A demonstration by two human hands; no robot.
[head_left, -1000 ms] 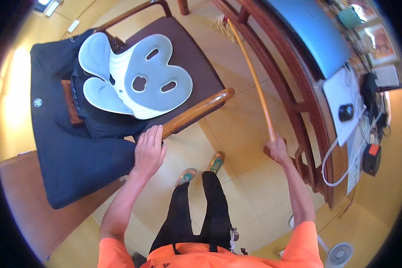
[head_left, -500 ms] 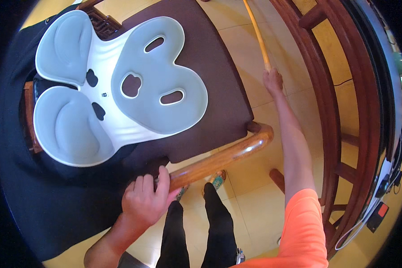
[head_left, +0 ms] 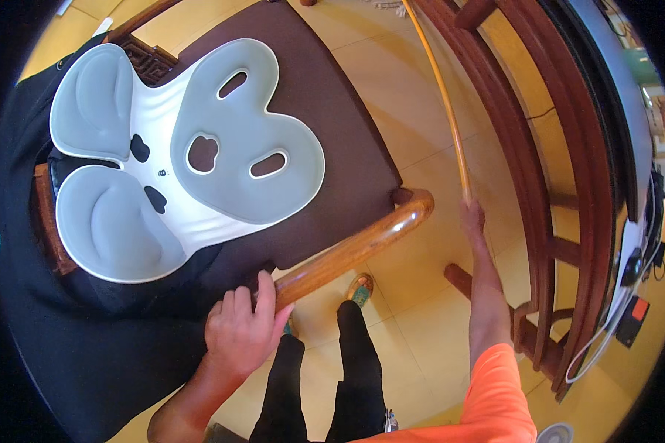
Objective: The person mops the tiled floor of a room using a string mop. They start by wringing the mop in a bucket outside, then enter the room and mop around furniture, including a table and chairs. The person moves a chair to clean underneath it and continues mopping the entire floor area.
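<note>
My right hand is closed around the near part of a long yellow-brown mop handle. The handle slants away over the floor, and whitish strands show beside its far end at the picture's top edge. My left hand is closed over the back part of the chair's polished wooden armrest, beside a black garment draped over the chair's backrest. On the chair's dark brown seat lies a grey and white moulded seat cushion with several cut-outs.
A dark red wooden frame with curved rails runs along the right. Past it lie white cables and a small dark box with an orange-red patch. My feet stand on pale floor tiles beside the chair.
My right hand has drawn back toward me with the mop handle, and the whitish strands have come into view at the top. The left hand keeps its place on the armrest.
</note>
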